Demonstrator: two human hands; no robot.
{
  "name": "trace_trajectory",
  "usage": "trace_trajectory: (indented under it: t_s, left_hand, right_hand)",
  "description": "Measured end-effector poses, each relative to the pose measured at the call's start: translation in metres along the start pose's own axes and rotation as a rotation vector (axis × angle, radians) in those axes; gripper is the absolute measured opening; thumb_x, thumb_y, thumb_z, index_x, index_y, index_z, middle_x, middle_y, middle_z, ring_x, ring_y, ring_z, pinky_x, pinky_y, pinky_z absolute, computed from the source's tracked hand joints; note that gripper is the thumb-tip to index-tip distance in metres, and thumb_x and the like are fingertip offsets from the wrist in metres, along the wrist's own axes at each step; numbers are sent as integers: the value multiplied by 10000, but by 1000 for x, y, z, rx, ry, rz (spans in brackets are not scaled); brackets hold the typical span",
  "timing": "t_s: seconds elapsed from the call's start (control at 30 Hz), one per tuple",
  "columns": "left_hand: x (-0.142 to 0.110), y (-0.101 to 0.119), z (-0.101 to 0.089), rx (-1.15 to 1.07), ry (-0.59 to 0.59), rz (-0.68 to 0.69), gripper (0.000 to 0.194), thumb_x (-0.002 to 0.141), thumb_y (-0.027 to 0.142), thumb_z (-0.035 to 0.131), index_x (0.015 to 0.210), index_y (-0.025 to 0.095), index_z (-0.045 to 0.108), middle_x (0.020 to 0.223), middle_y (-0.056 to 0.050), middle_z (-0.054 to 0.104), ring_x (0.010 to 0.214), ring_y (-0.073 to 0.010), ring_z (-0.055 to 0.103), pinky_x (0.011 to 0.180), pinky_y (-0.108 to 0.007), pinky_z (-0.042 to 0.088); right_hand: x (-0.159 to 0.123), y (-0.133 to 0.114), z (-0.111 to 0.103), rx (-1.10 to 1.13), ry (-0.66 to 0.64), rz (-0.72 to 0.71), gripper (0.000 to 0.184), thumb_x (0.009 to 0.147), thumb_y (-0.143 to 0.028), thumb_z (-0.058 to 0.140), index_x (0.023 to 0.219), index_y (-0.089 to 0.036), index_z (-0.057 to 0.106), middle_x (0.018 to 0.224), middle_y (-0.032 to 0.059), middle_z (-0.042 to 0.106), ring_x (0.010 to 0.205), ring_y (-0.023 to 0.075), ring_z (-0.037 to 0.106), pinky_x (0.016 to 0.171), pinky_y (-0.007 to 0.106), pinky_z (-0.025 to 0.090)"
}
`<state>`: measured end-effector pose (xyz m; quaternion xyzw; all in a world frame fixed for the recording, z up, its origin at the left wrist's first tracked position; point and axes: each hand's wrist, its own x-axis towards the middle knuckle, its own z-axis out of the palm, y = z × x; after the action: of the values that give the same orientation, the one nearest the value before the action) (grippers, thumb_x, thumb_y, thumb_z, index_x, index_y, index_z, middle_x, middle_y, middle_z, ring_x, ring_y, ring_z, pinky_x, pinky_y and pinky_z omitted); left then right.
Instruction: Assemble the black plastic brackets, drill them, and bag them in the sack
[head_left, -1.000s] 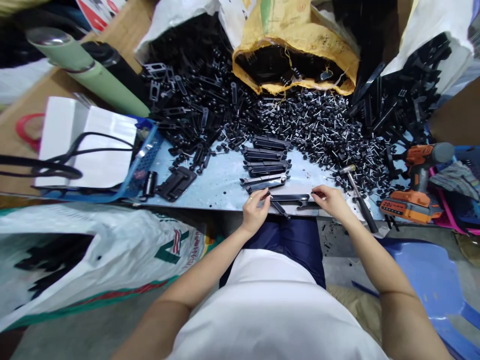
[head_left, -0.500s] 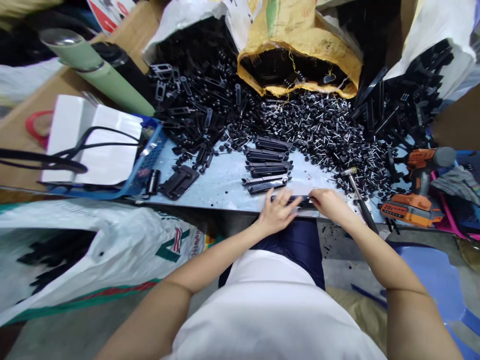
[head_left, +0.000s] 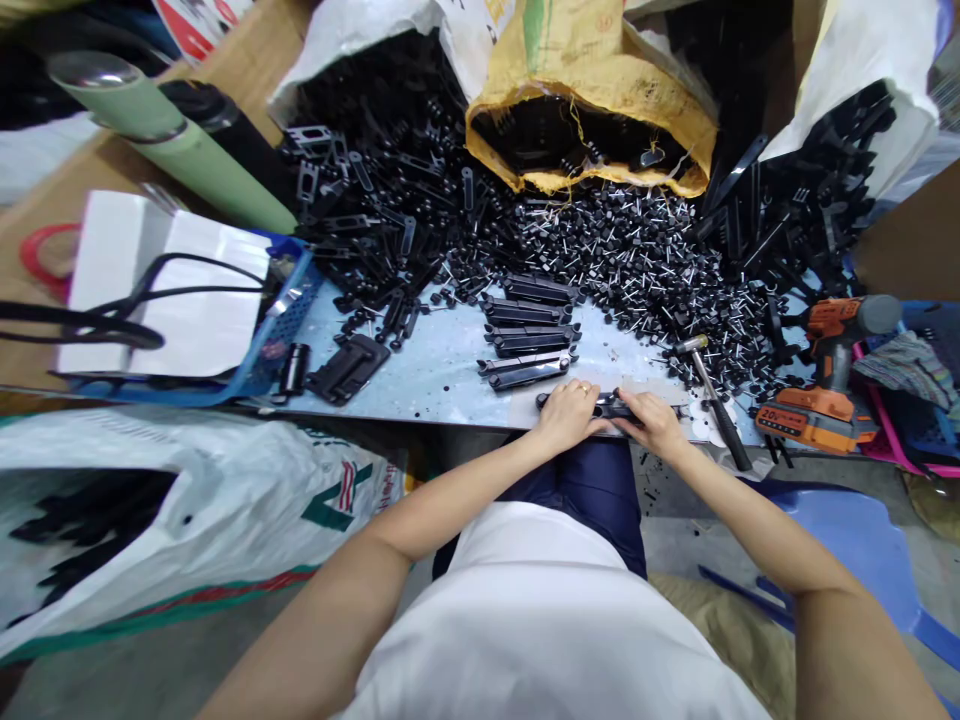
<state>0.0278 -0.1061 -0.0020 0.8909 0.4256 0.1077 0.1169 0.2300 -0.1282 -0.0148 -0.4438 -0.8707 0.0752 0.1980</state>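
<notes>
At the front edge of the table, a long black plastic part lies under both hands. My left hand is closed over its left half, with the part's rounded end poking out beyond the fingers. On its right half, my right hand grips with thumb and fingers, close beside the left. What the fingertips press on between them is too small to make out. Just behind the hands, several similar black assemblies lie stacked in a row. A hammer rests to the right of my right hand.
An orange cordless drill stands at the right. Behind lie heaps of small black pins and black plastic pieces, below a yellow sack. On the left are a blue basket, a black block and a green flask.
My left hand, spread and blurred before, has closed on the black part. My right hand has shifted slightly down and now grips the part next to the left hand.
</notes>
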Motion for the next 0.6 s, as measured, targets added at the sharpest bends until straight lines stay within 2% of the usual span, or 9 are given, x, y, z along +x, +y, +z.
trace_trajectory:
  t_s: [0.07,0.13,0.27,0.37,0.5,0.6]
  left_hand:
    - [5,2,0,-7,-15,-32,422,793,501,566,988,127,570,912,-119,627,912,-254,568,748,-343,420]
    - [6,0,-1,-23,-13,-4,415,781,500,582,977,134,568,924,-116,620,920,-256,562,759,-348,413]
    - [3,-8,-2,-54,-46,117,486,739,567,589,959,134,566,915,-113,609,915,-258,554,772,-351,406]
    - [3,-8,-4,-33,-87,132,488,767,558,560,989,124,558,926,-119,607,924,-258,553,776,-352,402]
    - [0,-5,-8,-7,-110,148,448,818,471,535,1087,113,521,988,-127,610,961,-249,549,798,-345,400]
    - [-7,-13,-13,20,-56,186,397,886,417,427,1111,103,517,958,-127,627,899,-232,573,737,-330,417]
  right_hand:
    - [-4,4,5,-26,-26,29,398,918,-354,401,1228,-141,534,869,119,660,791,211,602,682,345,489]
    - [-5,8,4,-29,-85,17,392,917,-367,401,1208,-152,554,846,114,652,774,206,590,664,335,476]
    - [3,18,-7,32,-239,-157,371,910,-412,412,1147,-195,596,834,91,630,770,181,561,659,301,456]
    - [11,24,-15,29,-293,-227,380,918,-428,386,1107,-190,613,791,77,616,740,167,540,649,280,438]
    - [16,24,-20,-75,-328,-169,424,890,-504,403,1001,-178,650,758,74,616,695,159,529,620,257,414]
    - [20,15,-28,-175,-306,-25,557,821,-641,406,722,-152,654,611,71,569,590,156,505,543,253,377]
